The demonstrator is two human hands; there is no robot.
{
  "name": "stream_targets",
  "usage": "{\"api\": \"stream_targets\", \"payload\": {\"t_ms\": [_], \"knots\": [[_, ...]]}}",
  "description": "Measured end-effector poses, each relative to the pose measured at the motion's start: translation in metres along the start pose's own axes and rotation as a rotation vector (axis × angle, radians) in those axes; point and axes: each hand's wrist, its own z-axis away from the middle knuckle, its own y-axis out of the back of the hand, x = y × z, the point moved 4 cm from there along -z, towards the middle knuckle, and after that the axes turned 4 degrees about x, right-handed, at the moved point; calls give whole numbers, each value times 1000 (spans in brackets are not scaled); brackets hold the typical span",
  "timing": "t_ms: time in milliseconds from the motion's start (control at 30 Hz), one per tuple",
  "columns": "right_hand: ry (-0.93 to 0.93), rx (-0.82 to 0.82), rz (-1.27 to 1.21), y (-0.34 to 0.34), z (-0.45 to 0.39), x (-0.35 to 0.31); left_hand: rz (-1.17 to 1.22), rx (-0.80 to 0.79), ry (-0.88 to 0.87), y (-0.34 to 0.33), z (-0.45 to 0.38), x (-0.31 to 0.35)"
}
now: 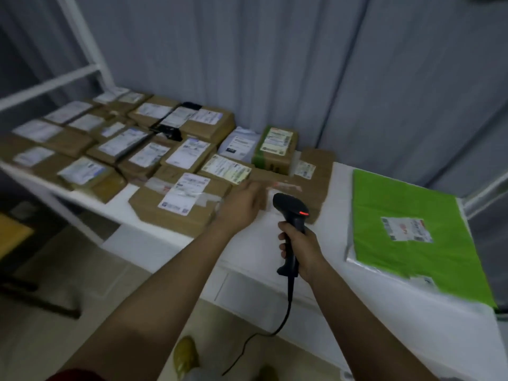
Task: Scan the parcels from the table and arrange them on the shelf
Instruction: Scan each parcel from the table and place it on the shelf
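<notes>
My right hand (299, 247) grips the handle of a black barcode scanner (291, 215), whose red light glows on top. My left hand (243, 203) reaches forward, blurred, fingers extended over the edge of a flat brown parcel (316, 188). Next to it lies a brown parcel with a white label (176, 204). Several more brown labelled parcels (110, 144) cover the white table (118, 199) to the left. A flat green parcel (412, 232) with a label lies at the right.
A small box with green tape (275, 151) and a white bag parcel (240, 144) stand at the back by grey curtains. A white frame (82, 45) rises at the upper left. The scanner's cable (275, 328) hangs down to the floor.
</notes>
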Motion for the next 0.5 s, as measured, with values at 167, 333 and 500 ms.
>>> {"api": "stream_targets", "payload": {"t_ms": [167, 333, 500], "knots": [[74, -159, 146, -92, 23, 7, 15, 187, 290, 82, 62, -55], [104, -374, 307, -208, 60, 15, 40, 337, 516, 167, 133, -130], [182, -552, 344, -335, 107, 32, -9, 491, 705, 257, 211, -206]]}}
